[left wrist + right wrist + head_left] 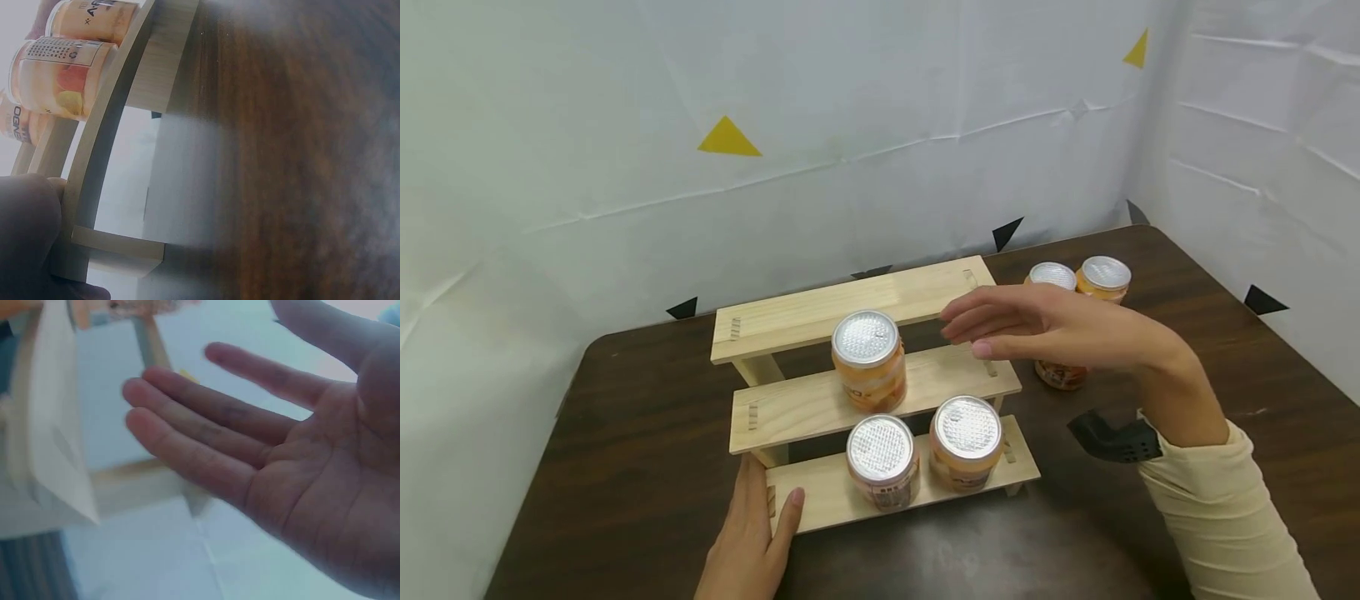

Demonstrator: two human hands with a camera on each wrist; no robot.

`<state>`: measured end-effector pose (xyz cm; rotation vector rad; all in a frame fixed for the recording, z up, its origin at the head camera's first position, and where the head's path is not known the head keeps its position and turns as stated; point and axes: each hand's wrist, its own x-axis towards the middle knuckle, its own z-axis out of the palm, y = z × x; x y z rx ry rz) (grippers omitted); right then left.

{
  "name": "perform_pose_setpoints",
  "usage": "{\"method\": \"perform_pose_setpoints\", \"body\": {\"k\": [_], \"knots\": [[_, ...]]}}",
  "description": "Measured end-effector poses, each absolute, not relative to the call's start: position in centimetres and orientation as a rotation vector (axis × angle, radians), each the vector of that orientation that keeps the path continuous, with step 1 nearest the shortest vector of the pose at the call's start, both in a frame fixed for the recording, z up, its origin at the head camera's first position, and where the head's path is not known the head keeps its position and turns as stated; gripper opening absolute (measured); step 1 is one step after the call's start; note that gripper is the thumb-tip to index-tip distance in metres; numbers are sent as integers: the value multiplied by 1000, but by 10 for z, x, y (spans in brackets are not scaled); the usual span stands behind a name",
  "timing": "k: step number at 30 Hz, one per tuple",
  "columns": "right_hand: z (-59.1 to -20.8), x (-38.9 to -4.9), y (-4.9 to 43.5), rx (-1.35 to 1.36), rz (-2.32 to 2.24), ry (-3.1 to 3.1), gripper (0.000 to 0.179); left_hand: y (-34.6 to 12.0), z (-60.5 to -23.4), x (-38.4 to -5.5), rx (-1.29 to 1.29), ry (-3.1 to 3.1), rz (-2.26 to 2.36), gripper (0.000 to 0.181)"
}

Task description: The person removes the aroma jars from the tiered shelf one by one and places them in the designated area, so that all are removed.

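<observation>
Rack (805, 317) is holding three cans: two on the bottom shelf (820, 493), near can (891, 495) and neighbour can (964, 473) standing side by side, plus one can (871, 379) on the middle shelf (797, 412). At least two more are sitting on the table (640, 467), right of the rack, so loading is looking partway done. Silver lids (967, 427) are covering them; contents aren't showing from above. Right hand (1037, 325) is hovering by the middle shelf, fingers extended, gripping nothing. Left hand (745, 533) is gripping the rack's lower left end.
</observation>
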<state>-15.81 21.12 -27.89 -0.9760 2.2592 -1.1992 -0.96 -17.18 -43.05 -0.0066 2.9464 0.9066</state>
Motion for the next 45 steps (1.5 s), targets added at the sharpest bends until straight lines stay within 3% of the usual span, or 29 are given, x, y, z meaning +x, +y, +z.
{"method": "perform_pose_setpoints", "body": {"k": [6,21,30,36,45], "knots": [[-295,-160,175,-1039,-1279,2194,66,-172,-430,-10,15,2960,922,85],[-316,-152,133,-993,-1397,2187,94,-171,-432,-9,32,2976,923,85],[-319,-145,120,-946,-1397,2320,95,-171,-432,-10,17,2965,905,86],[-319,-144,117,-956,-1395,2419,82,-172,-433,-10,-1,2952,908,87],[-310,-140,125,-935,-1459,2394,77,-172,-430,-11,-43,2914,879,89]]}}
